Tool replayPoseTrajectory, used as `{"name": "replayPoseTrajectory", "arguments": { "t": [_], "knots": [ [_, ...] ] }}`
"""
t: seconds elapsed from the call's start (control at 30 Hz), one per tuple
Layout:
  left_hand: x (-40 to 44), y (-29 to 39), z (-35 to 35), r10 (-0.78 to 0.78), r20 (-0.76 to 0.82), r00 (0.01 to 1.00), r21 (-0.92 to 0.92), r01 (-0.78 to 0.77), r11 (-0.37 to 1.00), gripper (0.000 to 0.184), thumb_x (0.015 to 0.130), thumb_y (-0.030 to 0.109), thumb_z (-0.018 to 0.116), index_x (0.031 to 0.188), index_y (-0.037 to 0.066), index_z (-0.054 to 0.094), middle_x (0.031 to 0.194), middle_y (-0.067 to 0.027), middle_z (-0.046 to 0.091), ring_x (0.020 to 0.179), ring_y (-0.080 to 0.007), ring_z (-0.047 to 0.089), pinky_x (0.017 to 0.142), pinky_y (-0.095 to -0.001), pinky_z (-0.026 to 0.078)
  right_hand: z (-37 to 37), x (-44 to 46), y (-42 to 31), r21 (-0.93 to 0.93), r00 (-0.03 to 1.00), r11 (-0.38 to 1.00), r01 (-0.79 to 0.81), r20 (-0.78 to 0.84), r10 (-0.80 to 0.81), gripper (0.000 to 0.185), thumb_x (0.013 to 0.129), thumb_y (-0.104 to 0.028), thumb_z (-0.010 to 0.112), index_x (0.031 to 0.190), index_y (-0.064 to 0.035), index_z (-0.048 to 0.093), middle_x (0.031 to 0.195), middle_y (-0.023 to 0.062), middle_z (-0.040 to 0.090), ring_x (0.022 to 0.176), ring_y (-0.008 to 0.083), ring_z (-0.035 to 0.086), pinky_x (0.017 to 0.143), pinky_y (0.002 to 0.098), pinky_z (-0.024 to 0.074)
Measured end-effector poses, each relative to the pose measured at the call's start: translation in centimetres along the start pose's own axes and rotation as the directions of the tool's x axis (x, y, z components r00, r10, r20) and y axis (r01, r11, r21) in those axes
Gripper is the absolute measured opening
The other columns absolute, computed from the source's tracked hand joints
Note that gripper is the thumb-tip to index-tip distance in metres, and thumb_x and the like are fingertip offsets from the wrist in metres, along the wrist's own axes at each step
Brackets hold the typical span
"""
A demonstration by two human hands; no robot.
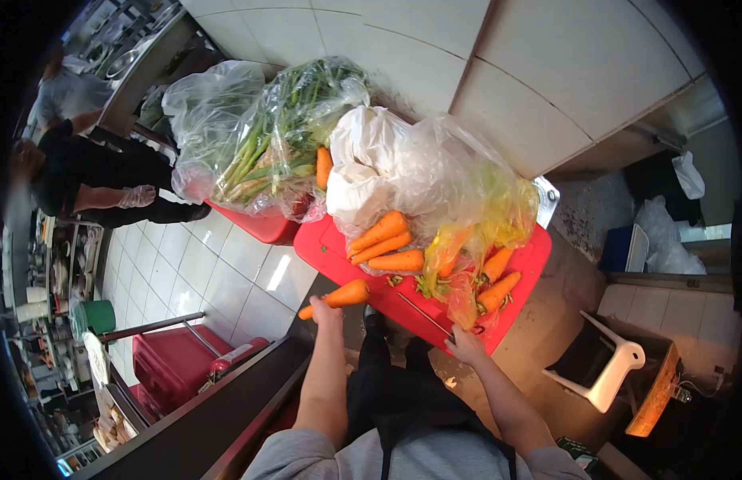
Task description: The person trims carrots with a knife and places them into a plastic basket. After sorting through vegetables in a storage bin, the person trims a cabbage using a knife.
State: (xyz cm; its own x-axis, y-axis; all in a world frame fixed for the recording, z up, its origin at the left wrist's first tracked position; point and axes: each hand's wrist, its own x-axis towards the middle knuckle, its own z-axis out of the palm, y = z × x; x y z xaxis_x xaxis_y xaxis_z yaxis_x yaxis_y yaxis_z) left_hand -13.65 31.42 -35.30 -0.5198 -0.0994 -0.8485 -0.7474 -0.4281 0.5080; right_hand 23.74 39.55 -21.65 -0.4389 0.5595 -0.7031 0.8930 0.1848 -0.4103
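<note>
My left hand (327,310) is closed around a large carrot (348,294), held out past the left front edge of the red lid (315,244). Over the lid's front edge, my right hand (465,346) is closed on a knife (423,312), its thin blade seen nearly edge-on and pointing left. A yellow plastic bag (460,296) lies just beyond my right fingers; whether they touch it is unclear. Carrots (396,261) lie in a group near the lid's middle. Other carrots (499,292) with stem ends rest by the yellow bag, among green scraps (425,286).
Behind are white bags (363,144) and a clear bag of green onions (279,120). At left, a co-worker (99,176) stands by a counter. A dark ledge (219,408) and fire extinguisher (239,354) are lower left; a white chair (607,368) is right.
</note>
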Motion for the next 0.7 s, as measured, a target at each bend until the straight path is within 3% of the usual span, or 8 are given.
{"name": "replayPoseTrajectory", "arguments": {
  "t": [0.07,0.13,0.2,0.23,0.3,0.4,0.63,0.7],
  "knots": [
    [-0.9,2.5,3.7,0.079,0.011,0.997,0.116,-0.080,0.990,0.029,0.091,0.031,0.052,0.097,0.007,0.037,0.082,-0.0060,0.048,0.073,-0.0201,0.051,0.073,-0.0415,0.051,-0.5,-0.5,0.5,0.014,1.000,1.000,0.001,0.006,-0.001,0.033,0.086,-0.031,0.056,0.102,-0.0043,0.045,0.088,0.0211,0.063,0.085,0.0392,0.062,0.072,0.0485,0.0483],
    [-1.4,3.8,7.2,0.237,0.238,0.942,0.326,-0.307,0.894,0.036,0.089,0.032,0.060,0.100,0.001,0.043,0.078,-0.0081,0.054,0.071,-0.0197,0.055,0.065,-0.0365,0.050,-0.1,-1.0,0.6,0.037,1.000,0.999,-0.025,0.013,0.025,0.034,0.085,-0.031,0.059,0.100,-0.0028,0.047,0.087,0.0199,0.063,0.084,0.0379,0.062,0.071,0.0475,0.0482],
    [-1.6,3.4,11.2,0.354,0.400,0.845,0.494,-0.524,0.693,0.050,0.087,0.029,0.062,0.119,-0.001,0.038,0.103,-0.0165,0.054,0.088,-0.0277,0.057,0.076,-0.0428,0.049,0.7,-1.1,0.3,0.049,0.997,0.996,-0.073,0.014,0.072,0.035,0.085,-0.030,0.059,0.102,-0.0027,0.048,0.089,0.0206,0.063,0.086,0.0378,0.062,0.072,0.0466,0.0487],
    [-1.6,3.0,12.0,0.405,0.565,0.719,0.572,-0.695,0.437,0.055,0.086,0.027,0.062,0.125,0.001,0.033,0.111,-0.0187,0.049,0.094,-0.0317,0.054,0.081,-0.0451,0.047,1.0,-1.1,0.1,0.055,0.995,0.993,-0.100,0.014,0.100,0.035,0.085,-0.030,0.059,0.103,-0.0027,0.048,0.090,0.0209,0.063,0.086,0.0377,0.062,0.072,0.0461,0.0489],
    [-1.9,1.8,12.8,0.306,0.847,0.434,0.495,-0.854,-0.160,0.069,0.085,0.023,0.062,0.138,0.003,0.023,0.127,-0.0230,0.041,0.107,-0.0396,0.049,0.090,-0.0497,0.042,1.5,-1.1,-0.5,0.096,0.993,0.989,-0.116,0.005,0.116,0.035,0.085,-0.030,0.059,0.105,-0.0027,0.048,0.091,0.0217,0.063,0.088,0.0379,0.062,0.073,0.0458,0.0491],
    [-4.2,0.1,10.3,0.072,0.811,0.580,0.573,-0.763,-0.298,0.082,0.083,0.018,0.062,0.146,0.008,0.010,0.135,-0.0256,0.029,0.117,-0.0476,0.038,0.098,-0.0516,0.034,1.8,-1.2,-1.1,0.115,0.994,0.988,-0.106,0.007,0.106,0.037,0.085,-0.031,0.058,0.108,-0.0043,0.046,0.089,0.0208,0.064,0.086,0.0384,0.062,0.074,0.0469,0.0487],
    [-2.0,-0.1,13.3,0.025,0.858,0.513,0.489,-0.801,-0.346,0.085,0.082,0.023,0.063,0.146,0.009,0.008,0.137,-0.0265,0.026,0.118,-0.0472,0.036,0.098,-0.0527,0.033,1.1,-2.2,-0.8,0.109,0.999,0.994,-0.029,-0.010,0.030,0.036,0.085,-0.032,0.058,0.107,-0.0057,0.046,0.088,0.0207,0.063,0.085,0.0391,0.062,0.073,0.0480,0.0480],
    [-2.4,0.8,13.8,-0.016,0.824,0.567,0.528,-0.777,-0.342,0.089,0.081,0.030,0.064,0.146,0.008,0.008,0.138,-0.0268,0.025,0.120,-0.0472,0.034,0.100,-0.0526,0.032,1.0,-3.0,-0.3,0.088,1.000,0.996,-0.016,0.004,0.016,0.036,0.085,-0.033,0.057,0.105,-0.0060,0.046,0.087,0.0210,0.063,0.085,0.0393,0.062,0.073,0.0480,0.0482]
  ]
}}
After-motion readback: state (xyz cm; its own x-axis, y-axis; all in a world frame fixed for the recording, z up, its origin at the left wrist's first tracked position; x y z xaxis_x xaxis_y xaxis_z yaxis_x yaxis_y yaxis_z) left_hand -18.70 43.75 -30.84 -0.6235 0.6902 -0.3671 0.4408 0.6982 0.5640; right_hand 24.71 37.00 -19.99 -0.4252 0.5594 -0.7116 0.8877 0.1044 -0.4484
